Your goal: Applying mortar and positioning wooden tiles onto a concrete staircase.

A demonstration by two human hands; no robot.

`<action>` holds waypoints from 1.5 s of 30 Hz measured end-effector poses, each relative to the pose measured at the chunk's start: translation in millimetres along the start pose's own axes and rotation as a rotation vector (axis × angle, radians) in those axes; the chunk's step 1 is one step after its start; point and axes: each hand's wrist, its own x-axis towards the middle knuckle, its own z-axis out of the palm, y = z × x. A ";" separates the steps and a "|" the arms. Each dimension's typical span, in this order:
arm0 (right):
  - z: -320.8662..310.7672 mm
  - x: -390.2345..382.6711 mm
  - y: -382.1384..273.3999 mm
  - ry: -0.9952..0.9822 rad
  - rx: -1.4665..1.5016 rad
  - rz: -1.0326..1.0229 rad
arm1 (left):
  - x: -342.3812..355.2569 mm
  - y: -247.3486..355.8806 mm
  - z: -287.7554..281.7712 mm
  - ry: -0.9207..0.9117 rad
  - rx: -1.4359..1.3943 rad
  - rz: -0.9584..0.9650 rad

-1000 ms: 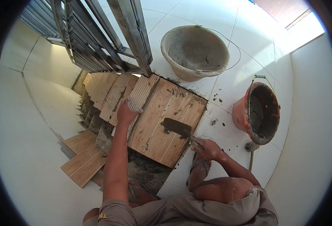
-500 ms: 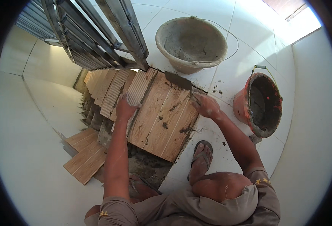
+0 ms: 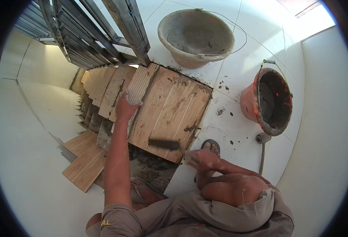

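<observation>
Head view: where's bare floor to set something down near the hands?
Free: white floor left of the loose tiles, and the patch between grey bucket and orange bucket, though mortar-flecked. Crowded: around the right hand with the trowel, foot and laid tile.

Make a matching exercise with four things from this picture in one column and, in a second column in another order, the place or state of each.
1. left hand
2. trowel
3. orange bucket
4. grey bucket

a. right of the wood-look tile, dark inside
b. held low over the tile's near edge
c. behind the tile, on the white floor
d. pressed on the tile's ribbed left edge

Pairs: 1-d, 2-b, 3-a, 4-c
</observation>
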 end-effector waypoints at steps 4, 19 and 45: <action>-18.1 -27.4 32.4 0.318 0.461 0.215 | -0.4 -2.5 -6.8 0.003 -0.040 -0.013; -8.7 -57.3 56.9 0.308 0.326 0.219 | -2.2 -7.6 9.4 0.012 -0.031 -0.011; 21.1 20.2 -26.1 -0.069 -0.175 -0.455 | -0.1 -46.6 -74.8 -0.070 -0.415 -0.002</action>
